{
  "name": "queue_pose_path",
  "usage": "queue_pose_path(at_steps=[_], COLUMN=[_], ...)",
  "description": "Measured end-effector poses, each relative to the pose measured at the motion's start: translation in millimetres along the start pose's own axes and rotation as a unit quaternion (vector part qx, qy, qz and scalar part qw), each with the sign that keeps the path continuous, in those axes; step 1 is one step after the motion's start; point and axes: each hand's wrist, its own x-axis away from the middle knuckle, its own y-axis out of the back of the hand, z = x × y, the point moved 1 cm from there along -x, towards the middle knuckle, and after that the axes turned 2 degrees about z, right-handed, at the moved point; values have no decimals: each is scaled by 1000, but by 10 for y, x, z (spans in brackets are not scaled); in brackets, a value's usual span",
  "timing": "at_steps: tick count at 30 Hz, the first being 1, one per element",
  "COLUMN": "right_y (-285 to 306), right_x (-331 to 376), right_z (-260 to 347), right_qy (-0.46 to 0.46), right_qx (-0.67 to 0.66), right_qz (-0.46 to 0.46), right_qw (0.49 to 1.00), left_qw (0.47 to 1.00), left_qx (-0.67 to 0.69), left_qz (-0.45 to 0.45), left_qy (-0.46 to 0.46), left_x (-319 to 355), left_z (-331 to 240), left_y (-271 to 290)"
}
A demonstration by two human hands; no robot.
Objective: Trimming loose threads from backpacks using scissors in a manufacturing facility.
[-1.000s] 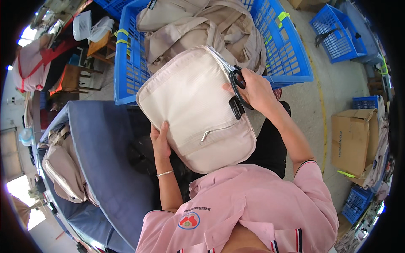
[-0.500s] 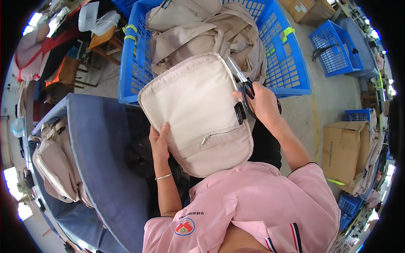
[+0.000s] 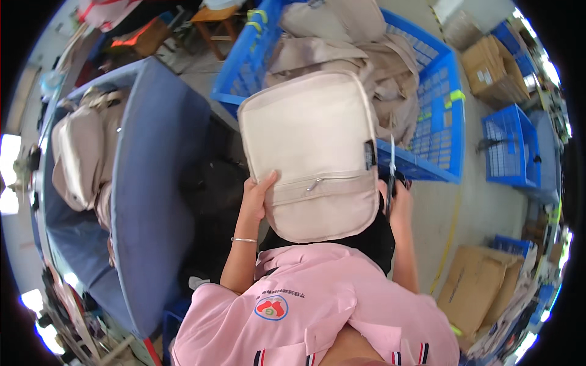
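Observation:
A beige padded bag panel with rounded corners is held up in front of my lap. A zipped seam crosses its lower part, and a small black label sits by the right edge. My left hand grips the panel's left edge, thumb on the front face, fingers behind it. At the right edge, my right hand is closed round the dark handles of scissors, whose blades point away from me. Whether the right fingertips touch the panel is hard to make out.
Beyond the panel stands a blue plastic crate piled with beige fabric pieces. To my left, a grey-blue fabric-sided bin holds beige bags. Cardboard boxes and another blue crate stand on the right.
The view has swung, so the surroundings sit differently. My right hand with the scissors has come lower along the panel's right edge. The panel is turned more upright, still in my left hand.

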Motion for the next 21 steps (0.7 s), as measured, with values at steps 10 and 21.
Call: queue_pose_path(at_steps=[10,21], right_y=[281,24], right_x=[679,517], right_z=[-416,-630], right_qy=[-108,-108], right_qx=[124,128], right_qz=[18,9], right_qw=[986,986], left_qw=[921,727], left_qx=[49,-98], left_qz=[-146,-402], left_qy=[-357,-548], left_x=[540,520], left_z=[-1818,-3476], left_y=[-86,1403])
